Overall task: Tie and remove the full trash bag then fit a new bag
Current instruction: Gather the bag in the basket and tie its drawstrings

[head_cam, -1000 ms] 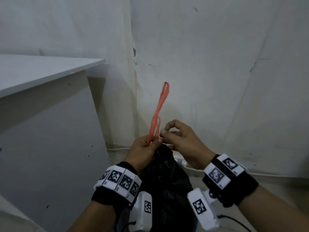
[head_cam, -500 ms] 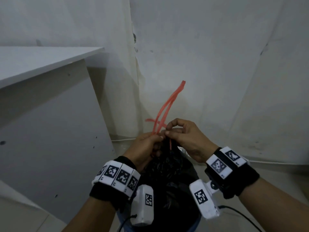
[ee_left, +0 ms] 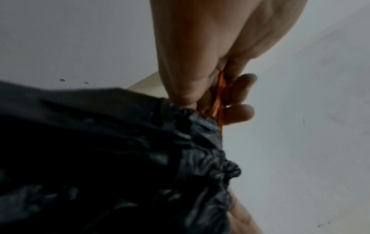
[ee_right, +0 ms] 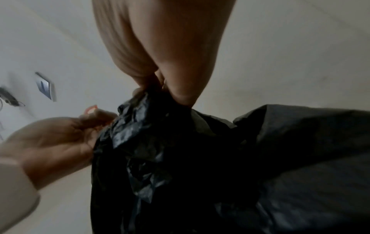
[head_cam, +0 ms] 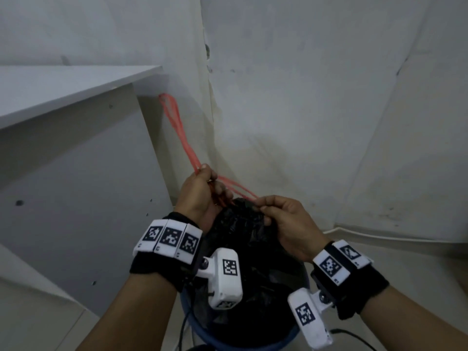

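Observation:
A full black trash bag (head_cam: 250, 239) sits in a blue-rimmed bin (head_cam: 202, 333), its neck gathered shut. A red drawstring (head_cam: 177, 127) comes out of the neck. My left hand (head_cam: 202, 188) grips one drawstring loop, which sticks up and to the left. In the left wrist view the red drawstring (ee_left: 219, 95) runs between my curled fingers just above the black bag (ee_left: 120, 150). My right hand (head_cam: 283, 214) pinches the other drawstring strand (head_cam: 235, 186) at the bag's neck; the right wrist view shows its fingertips closed on the bag's gathered plastic (ee_right: 152, 101).
A white desk (head_cam: 63, 84) with a side panel stands close on the left. White walls meet in a corner behind the bin. A white cable (head_cam: 379, 234) runs along the floor at the right, and a black cable (head_cam: 354, 335) lies near my right forearm.
My left hand has pulled its drawstring loop from upright to up and left. My right hand moved right with the other strand, so the two hands have drawn apart. The view dropped toward the bin.

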